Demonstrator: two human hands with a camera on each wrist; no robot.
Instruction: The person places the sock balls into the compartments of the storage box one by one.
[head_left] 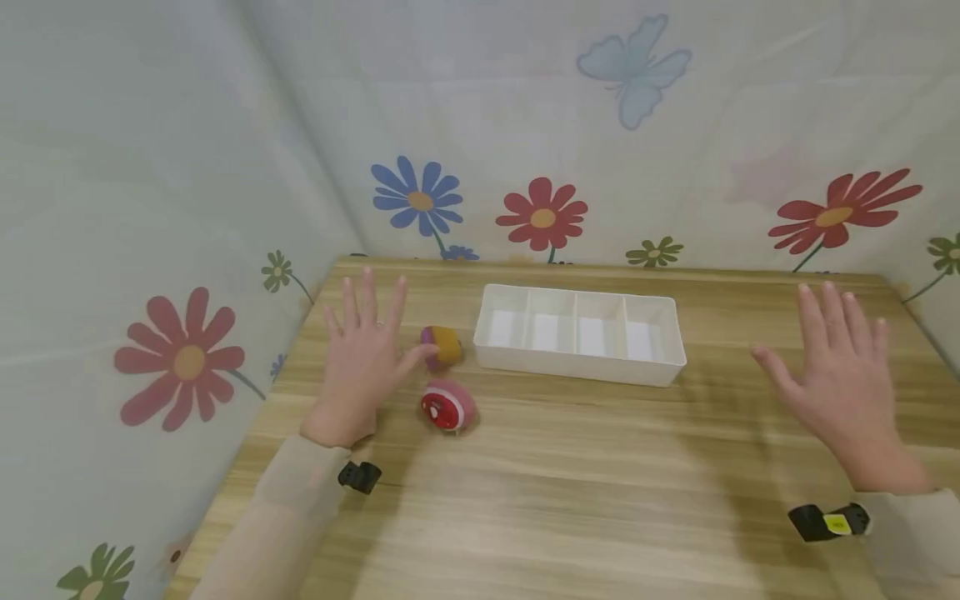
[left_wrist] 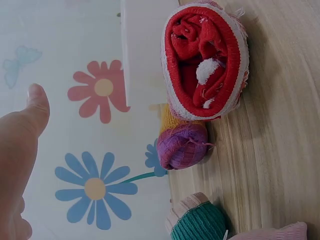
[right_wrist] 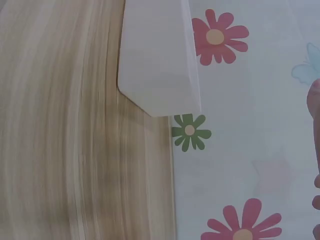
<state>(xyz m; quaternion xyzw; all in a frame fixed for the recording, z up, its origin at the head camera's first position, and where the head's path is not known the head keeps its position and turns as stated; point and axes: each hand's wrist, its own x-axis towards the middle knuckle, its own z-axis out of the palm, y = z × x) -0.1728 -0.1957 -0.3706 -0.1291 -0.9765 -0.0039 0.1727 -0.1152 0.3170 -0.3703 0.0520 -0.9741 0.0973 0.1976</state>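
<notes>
My left hand (head_left: 358, 367) is held over the left side of the table with its fingers spread, holding nothing. Beside its thumb lies a yellow and purple rolled-up sock (head_left: 447, 345). Nearer to me is a pink rolled-up sock (head_left: 463, 402) with a red inside and white rim. The left wrist view also shows a teal rolled-up sock (left_wrist: 199, 225) with a pale pink end and part of a pale pink knitted thing (left_wrist: 280, 233); in the head view the left hand mostly hides these. My right hand (head_left: 843, 387), fingers straight, hovers over the right side, holding nothing.
A white tray (head_left: 577, 369) with several compartments stands in the middle of the wooden table (head_left: 570, 492), between my hands. Behind the table and along its left side hangs a pale curtain (head_left: 480, 100) printed with flowers and a butterfly.
</notes>
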